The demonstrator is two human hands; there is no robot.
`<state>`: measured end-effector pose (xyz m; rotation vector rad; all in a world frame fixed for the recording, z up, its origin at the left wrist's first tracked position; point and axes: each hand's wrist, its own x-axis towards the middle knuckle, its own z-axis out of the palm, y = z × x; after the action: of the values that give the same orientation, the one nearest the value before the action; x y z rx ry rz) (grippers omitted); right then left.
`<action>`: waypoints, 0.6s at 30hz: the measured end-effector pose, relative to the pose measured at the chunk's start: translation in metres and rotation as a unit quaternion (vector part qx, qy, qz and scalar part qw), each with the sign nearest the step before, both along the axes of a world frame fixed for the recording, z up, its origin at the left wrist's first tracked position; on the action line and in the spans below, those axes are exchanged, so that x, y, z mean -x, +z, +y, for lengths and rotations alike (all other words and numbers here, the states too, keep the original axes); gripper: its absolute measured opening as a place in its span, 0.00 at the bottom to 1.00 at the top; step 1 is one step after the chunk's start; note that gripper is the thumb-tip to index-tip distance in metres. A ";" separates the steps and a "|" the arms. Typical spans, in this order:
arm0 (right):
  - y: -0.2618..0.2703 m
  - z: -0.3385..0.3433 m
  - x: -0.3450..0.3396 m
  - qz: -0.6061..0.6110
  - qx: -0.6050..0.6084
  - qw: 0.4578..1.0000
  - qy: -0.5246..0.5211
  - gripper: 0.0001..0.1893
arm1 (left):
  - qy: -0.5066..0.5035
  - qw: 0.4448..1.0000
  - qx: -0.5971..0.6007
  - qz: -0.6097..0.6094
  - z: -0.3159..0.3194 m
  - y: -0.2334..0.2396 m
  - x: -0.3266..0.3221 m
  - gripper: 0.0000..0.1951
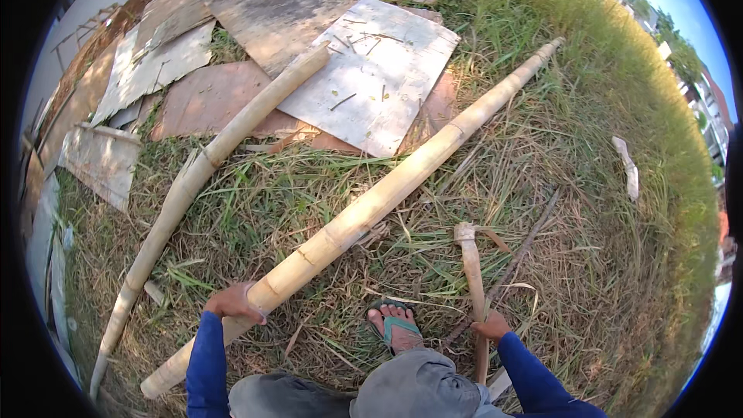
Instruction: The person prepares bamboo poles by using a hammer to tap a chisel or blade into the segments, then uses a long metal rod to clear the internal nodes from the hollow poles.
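A thick pale bamboo pole [331, 238] slants from the lower left up to the tall grass at the upper right. My left hand [235, 302] is wrapped around it near its lower end, thumb and fingers partly hidden beneath. In my right hand [493, 327] is a shorter wooden stick [473, 273] with a knobbed far end, pointing away from me beside my foot. A second bamboo pole [180, 197] lies to the left, its far end over wooden boards.
Weathered plywood sheets [377, 69] overlap on the ground ahead, scattered with twigs. My sandalled foot [397, 325] stands on cut dry grass between the pole and the stick. A thin dark branch [525, 247] lies right of the stick, and a pale wood piece [627, 168] farther right.
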<state>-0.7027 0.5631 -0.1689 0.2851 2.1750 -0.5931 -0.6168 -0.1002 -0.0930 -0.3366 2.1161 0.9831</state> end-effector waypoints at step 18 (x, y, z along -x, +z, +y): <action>0.024 -0.095 0.087 0.005 -0.183 0.937 0.298 0.37 | 0.252 0.845 0.435 0.182 -0.235 0.009 0.055 0.39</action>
<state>-0.7896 0.4682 -0.1454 -0.1894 2.2175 0.1540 -0.6713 -0.3355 -0.0839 -1.2945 2.8124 0.2641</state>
